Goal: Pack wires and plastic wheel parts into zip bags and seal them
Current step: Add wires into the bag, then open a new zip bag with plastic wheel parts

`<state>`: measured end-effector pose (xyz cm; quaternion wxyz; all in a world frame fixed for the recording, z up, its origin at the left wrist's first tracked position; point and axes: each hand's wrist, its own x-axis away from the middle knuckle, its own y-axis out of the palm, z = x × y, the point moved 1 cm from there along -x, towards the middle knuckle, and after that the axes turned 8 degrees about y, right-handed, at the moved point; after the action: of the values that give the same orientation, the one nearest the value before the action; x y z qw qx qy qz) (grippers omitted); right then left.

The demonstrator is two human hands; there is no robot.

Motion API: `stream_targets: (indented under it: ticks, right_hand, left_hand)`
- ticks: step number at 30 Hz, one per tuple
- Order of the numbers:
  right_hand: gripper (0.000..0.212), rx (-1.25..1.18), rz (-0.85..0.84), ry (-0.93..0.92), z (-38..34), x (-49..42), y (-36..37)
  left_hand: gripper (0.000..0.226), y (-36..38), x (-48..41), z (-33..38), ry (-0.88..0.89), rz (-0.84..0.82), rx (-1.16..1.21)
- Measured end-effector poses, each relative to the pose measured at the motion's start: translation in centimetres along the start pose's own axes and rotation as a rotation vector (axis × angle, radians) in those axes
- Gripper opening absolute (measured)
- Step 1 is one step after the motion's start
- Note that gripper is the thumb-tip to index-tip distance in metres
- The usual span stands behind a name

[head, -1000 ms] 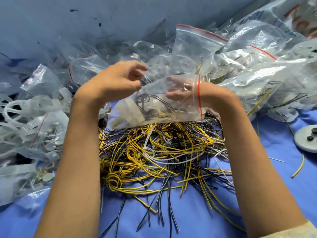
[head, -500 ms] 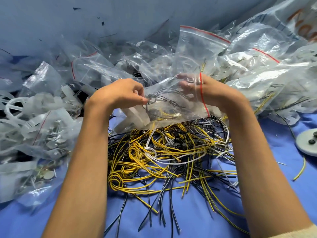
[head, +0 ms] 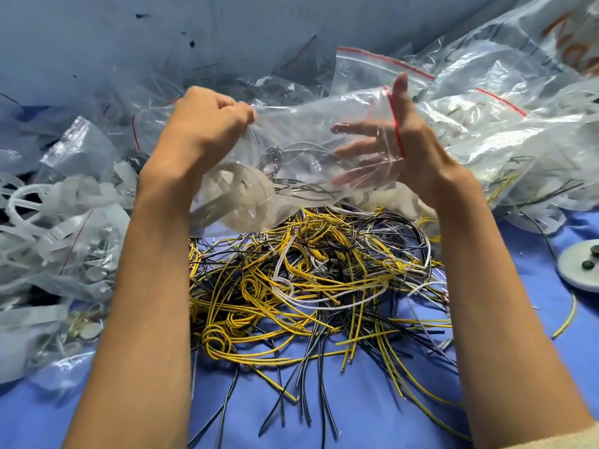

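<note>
I hold a clear zip bag [head: 311, 124] with a red seal line above the wire pile. My left hand [head: 207, 121] is clenched on the bag's closed end. My right hand [head: 402, 140] has its fingers spread inside the bag's mouth, with the thumb pointing up outside it. Inside the bag lie a translucent white plastic wheel part [head: 240, 192] and a few thin dark wires [head: 291, 160]. Under my hands, a tangled heap of yellow, black and white wires [head: 308, 280] lies on the blue cloth [head: 356, 403].
Filled zip bags [head: 505, 131] are heaped at the right and back. More bags and white wheel parts [head: 61, 222] crowd the left. A grey disc [head: 580, 270] with black knobs sits at the right edge, with a stray yellow wire [head: 567, 319] beside it.
Both hands have risen and moved apart, pulling the bag taut. My right fingers have spread wider inside the bag's mouth, and the thumb now points up.
</note>
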<state>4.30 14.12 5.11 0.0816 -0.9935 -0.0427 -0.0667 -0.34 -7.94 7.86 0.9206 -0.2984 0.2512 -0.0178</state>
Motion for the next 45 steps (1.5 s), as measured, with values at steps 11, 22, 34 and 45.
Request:
stream_targets:
  ticks: [11,22,34,45]
  right_hand:
    - [0.031,0.535,-0.062,-0.067,-0.6,0.4,0.6]
    - [0.029,0.55,-0.05,-0.169,-0.7,-0.2,1.9]
    - [0.018,0.711,-0.166,-0.322,-1.6,0.6,2.7]
    - [0.019,0.757,0.028,-0.206,-1.0,-0.2,1.5]
  left_hand:
    - [0.029,-0.3,-0.5,-1.5,0.037,0.164,-0.258]
    - [0.029,-0.2,-0.1,0.9,0.051,0.074,-0.081]
    - [0.011,4.1,0.8,3.1,0.089,-0.059,-0.1]
    - [0.026,0.6,-0.1,-0.6,-0.07,0.108,-0.264]
